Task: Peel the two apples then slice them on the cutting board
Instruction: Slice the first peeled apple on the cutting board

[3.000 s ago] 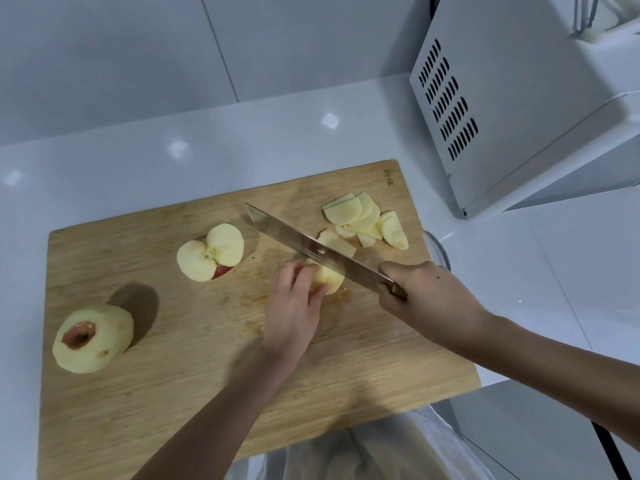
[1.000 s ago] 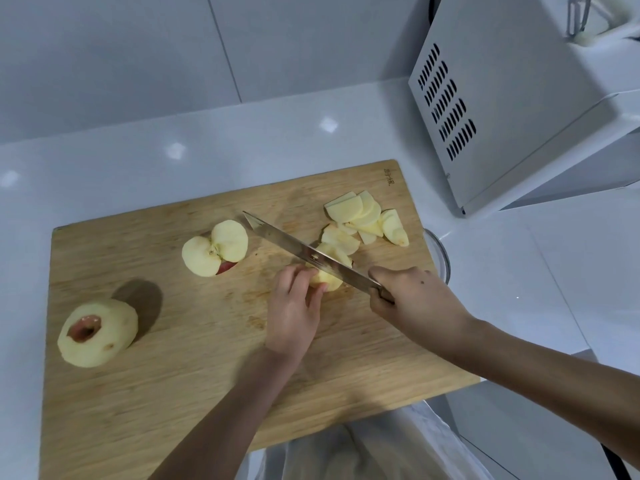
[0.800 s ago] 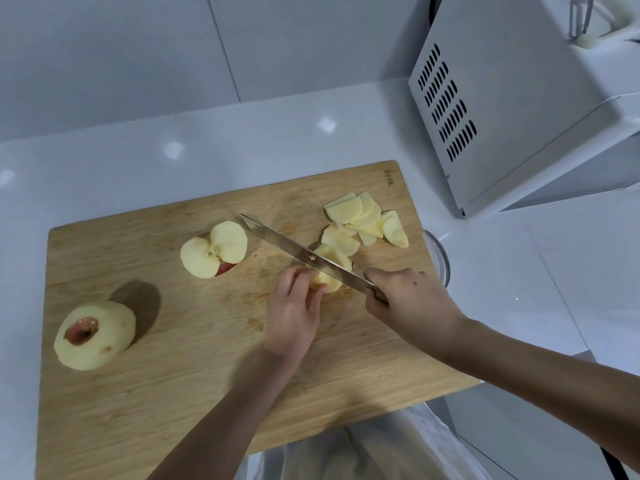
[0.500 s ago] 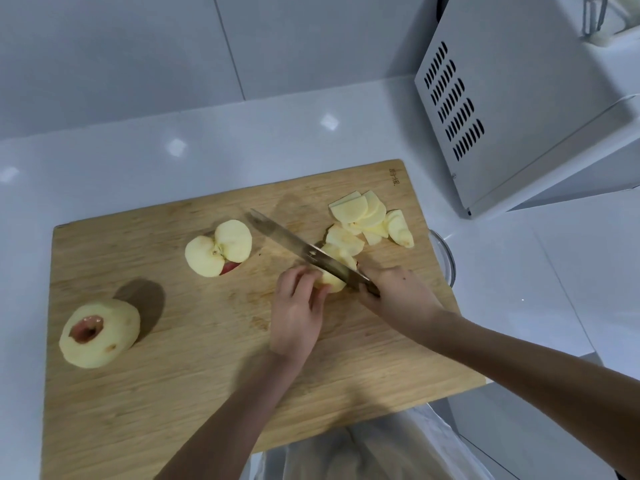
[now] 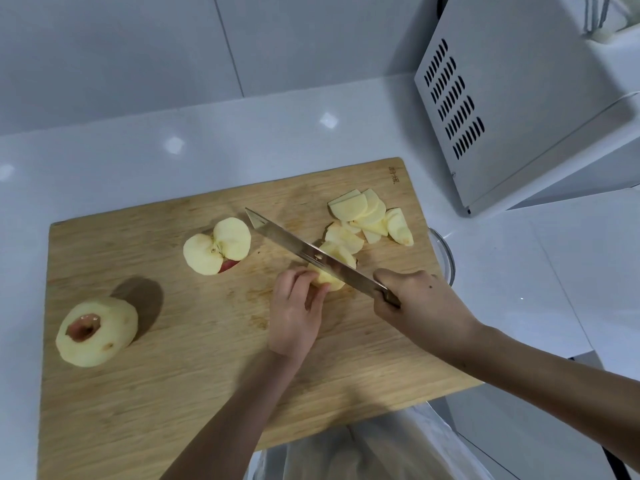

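The left hand is laid palm down on the wooden cutting board, its fingertips curled and pressed against the near left side of an apple piece at the middle of the board. The left forearm is stretched in from the near edge. The right hand is closed around the handle of a knife, the forearm entering from the near right. The blade is laid diagonally across the apple piece, its tip pointing far left; the handle is almost wholly hidden inside the fist. How deep the edge sits in the fruit cannot be told.

A pile of cut slices is spread at the far right of the board, just beyond the blade. An apple half with a patch of red skin is set cut face up left of the knife tip. A whole peeled apple is placed near the board's left edge. A glass rim is seen past the board's right edge, mostly covered by it. A white appliance is cut off at the far right of the counter.
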The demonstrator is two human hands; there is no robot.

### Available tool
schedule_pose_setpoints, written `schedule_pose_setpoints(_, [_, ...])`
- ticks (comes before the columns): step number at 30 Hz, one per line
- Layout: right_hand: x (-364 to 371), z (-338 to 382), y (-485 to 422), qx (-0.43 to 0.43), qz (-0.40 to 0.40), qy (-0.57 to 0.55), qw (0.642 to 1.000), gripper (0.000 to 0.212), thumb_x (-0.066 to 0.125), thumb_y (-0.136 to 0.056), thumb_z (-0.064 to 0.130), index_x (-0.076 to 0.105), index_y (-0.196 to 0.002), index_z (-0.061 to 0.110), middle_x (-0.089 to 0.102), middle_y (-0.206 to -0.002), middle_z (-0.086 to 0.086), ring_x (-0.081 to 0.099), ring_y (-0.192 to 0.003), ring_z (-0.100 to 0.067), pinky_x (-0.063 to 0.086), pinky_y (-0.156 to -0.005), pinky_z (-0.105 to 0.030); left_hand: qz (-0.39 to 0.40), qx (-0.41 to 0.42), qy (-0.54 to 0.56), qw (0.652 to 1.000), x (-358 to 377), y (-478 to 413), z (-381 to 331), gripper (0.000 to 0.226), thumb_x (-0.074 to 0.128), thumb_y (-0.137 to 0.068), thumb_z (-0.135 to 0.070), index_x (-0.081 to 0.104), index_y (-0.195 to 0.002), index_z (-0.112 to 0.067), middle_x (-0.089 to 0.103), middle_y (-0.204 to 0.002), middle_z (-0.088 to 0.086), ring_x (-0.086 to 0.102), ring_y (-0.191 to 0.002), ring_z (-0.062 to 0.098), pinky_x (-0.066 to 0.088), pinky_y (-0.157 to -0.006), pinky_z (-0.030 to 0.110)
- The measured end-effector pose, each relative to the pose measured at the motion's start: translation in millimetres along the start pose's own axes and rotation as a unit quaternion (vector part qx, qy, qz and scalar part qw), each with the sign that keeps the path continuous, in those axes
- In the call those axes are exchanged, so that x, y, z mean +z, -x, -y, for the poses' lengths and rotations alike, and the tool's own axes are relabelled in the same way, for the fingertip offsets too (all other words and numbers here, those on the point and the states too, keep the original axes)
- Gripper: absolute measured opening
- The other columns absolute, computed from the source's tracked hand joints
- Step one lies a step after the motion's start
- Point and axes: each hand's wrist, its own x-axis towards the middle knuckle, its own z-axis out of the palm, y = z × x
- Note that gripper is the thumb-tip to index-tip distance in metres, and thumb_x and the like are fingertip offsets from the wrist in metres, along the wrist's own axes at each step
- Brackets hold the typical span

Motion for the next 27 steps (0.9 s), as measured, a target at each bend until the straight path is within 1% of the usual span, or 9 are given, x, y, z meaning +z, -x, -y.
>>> schedule_pose_setpoints(6, [-1,3,-1,0.007,0.022,0.033,0.999,0.042,0.044,-0.093,0.019,0.021,-0.062,0.036,0.034,-0.050,0.006,0.035,-0.043,-0.013,0.025,-0.044,-0.021,-0.018,0.018,0.027,0.999,4,1,5,0.024,0.067,-0.082,-0.021,0.069,-0.089,0.002,0.053,-0.099,0.001,0.054,-0.091,0.016,0.046,-0.083,0.020])
schedule_pose_setpoints(9, [3,4,-6,0.022,0.028,0.064,0.997,0.036,0.042,-0.093,0.021,0.023,-0.063,0.031,0.035,-0.053,0.005,0.035,-0.045,-0.011,0.020,-0.043,-0.021,-0.031,0.033,0.025,0.999,5,2,6,0.022,0.068,-0.082,-0.019,0.069,-0.088,0.002,0.056,-0.096,0.007,0.055,-0.091,0.016,0.043,-0.088,0.015])
schedule_pose_setpoints(12, [17,3,-18,0.028,0.049,0.040,0.998,0.021,0.041,-0.093,0.019,0.032,-0.074,0.023,0.036,-0.056,0.006,0.038,-0.052,-0.017,0.030,-0.049,-0.029,-0.037,0.038,0.020,0.998,6,3,8,0.021,0.069,-0.082,-0.018,0.069,-0.087,0.002,0.054,-0.099,0.006,0.055,-0.091,0.017,0.046,-0.086,0.019])
schedule_pose_setpoints(15, [27,0,-26,0.030,0.050,0.030,0.998,0.010,0.041,-0.093,0.020,0.043,-0.084,0.017,0.040,-0.060,0.003,0.045,-0.062,-0.023,0.038,-0.058,-0.032,-0.037,0.037,0.010,0.999,7,4,9,0.022,0.068,-0.083,-0.019,0.070,-0.088,0.002,0.056,-0.101,0.007,0.055,-0.092,0.018,0.048,-0.086,0.022])
schedule_pose_setpoints(17, [27,-4,-27,0.029,0.041,0.011,0.999,0.012,0.043,-0.093,0.020,0.050,-0.088,0.012,0.043,-0.062,0.002,0.047,-0.062,-0.021,0.040,-0.057,-0.032,-0.033,0.035,0.002,0.999,7,3,9,0.021,0.067,-0.082,-0.017,0.070,-0.089,0.003,0.062,-0.096,0.014,0.055,-0.093,0.018,0.046,-0.088,0.022])
schedule_pose_setpoints(19, [26,-9,-26,0.024,0.031,-0.013,0.999,0.012,0.046,-0.092,0.019,0.054,-0.087,0.010,0.041,-0.058,0.007,0.044,-0.057,-0.015,0.036,-0.055,-0.029,-0.027,0.034,0.000,0.999,7,3,8,0.021,0.065,-0.083,-0.016,0.071,-0.090,0.003,0.064,-0.093,0.016,0.054,-0.093,0.018,0.047,-0.087,0.023])
schedule_pose_setpoints(23, [25,-14,-21,0.035,0.025,-0.054,0.998,0.010,0.051,-0.091,0.015,0.053,-0.082,0.017,0.038,-0.052,0.010,0.039,-0.047,-0.007,0.030,-0.048,-0.019,-0.003,0.034,-0.003,0.999,6,3,7,0.021,0.064,-0.084,-0.017,0.071,-0.091,0.002,0.064,-0.093,0.014,0.055,-0.092,0.018,0.049,-0.084,0.027])
schedule_pose_setpoints(25, [25,-14,-20,0.037,0.029,-0.064,0.997,0.018,0.051,-0.091,0.014,0.048,-0.075,0.022,0.039,-0.052,0.010,0.039,-0.046,-0.008,0.028,-0.047,-0.018,0.002,0.033,0.000,0.999,6,4,8,0.020,0.063,-0.085,-0.016,0.071,-0.090,0.001,0.064,-0.093,0.013,0.056,-0.091,0.018,0.050,-0.082,0.029])
schedule_pose_setpoints(27, [24,-12,-19,0.034,0.023,-0.065,0.997,0.033,0.051,-0.091,0.014,0.037,-0.065,0.030,0.037,-0.051,0.010,0.039,-0.044,-0.008,0.028,-0.047,-0.019,0.003,0.031,0.004,1.000,6,5,9,0.019,0.064,-0.085,-0.016,0.070,-0.089,0.001,0.064,-0.092,0.013,0.056,-0.090,0.018,0.050,-0.081,0.029])
